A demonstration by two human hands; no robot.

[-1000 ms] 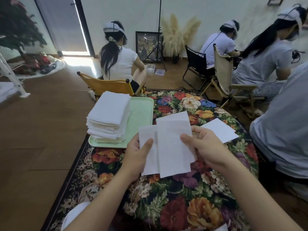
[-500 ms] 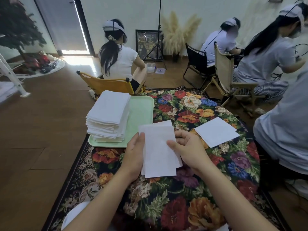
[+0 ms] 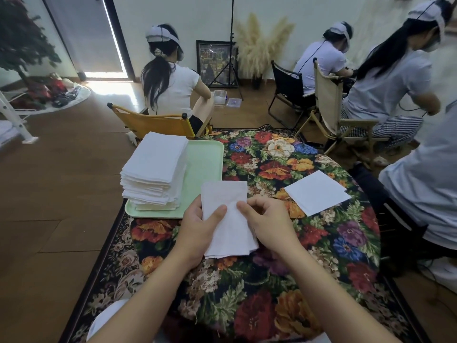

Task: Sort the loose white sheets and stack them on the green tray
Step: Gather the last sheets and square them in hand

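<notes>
I hold a folded white sheet (image 3: 228, 219) above the flowered table between both hands. My left hand (image 3: 197, 229) grips its left edge, thumb on top. My right hand (image 3: 268, 221) pinches its right edge with curled fingers. A tall stack of white sheets (image 3: 155, 169) stands on the left half of the pale green tray (image 3: 205, 164), just beyond my left hand. Another loose white sheet (image 3: 317, 191) lies flat on the table to the right of my right hand.
The round table wears a dark floral cloth (image 3: 272, 280) over a patterned rug. A person in a yellow folding chair (image 3: 153, 122) sits right behind the tray. More seated people and chairs (image 3: 331, 107) crowd the right side. Wooden floor lies to the left.
The two sheets that were fanned apart in my hands have been brought together into one narrow folded piece, and my hands have drawn closer to each other.
</notes>
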